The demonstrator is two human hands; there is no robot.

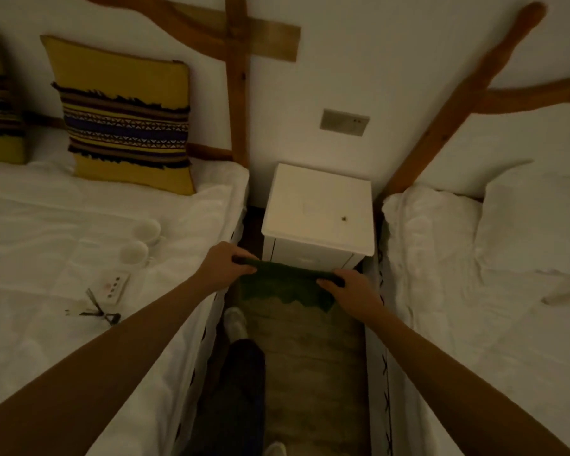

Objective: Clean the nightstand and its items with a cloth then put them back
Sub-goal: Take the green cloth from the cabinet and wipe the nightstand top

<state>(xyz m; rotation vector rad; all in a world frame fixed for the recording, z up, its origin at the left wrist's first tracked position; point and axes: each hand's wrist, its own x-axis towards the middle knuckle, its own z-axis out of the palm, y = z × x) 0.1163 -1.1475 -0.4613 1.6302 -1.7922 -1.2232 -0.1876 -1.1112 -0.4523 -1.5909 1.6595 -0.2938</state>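
Fingers (pixel 241 260) of the left hand (pixel 219 266) curl round the left end of a dark green cloth (pixel 285 286), stretched out level in front of the white square nightstand (pixel 320 209); the right hand (pixel 349 289) pinches its right end. On the white bed (pixel 63 225) at left lie two white cups (pixel 140 241), a white remote (pixel 112 286) and a yellow patterned cushion (pixel 125 116). A second white bed (pixel 491 258) lies right.

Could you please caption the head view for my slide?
Both hands, left hand and right hand, stretch a dark green cloth before the white wooden nightstand.
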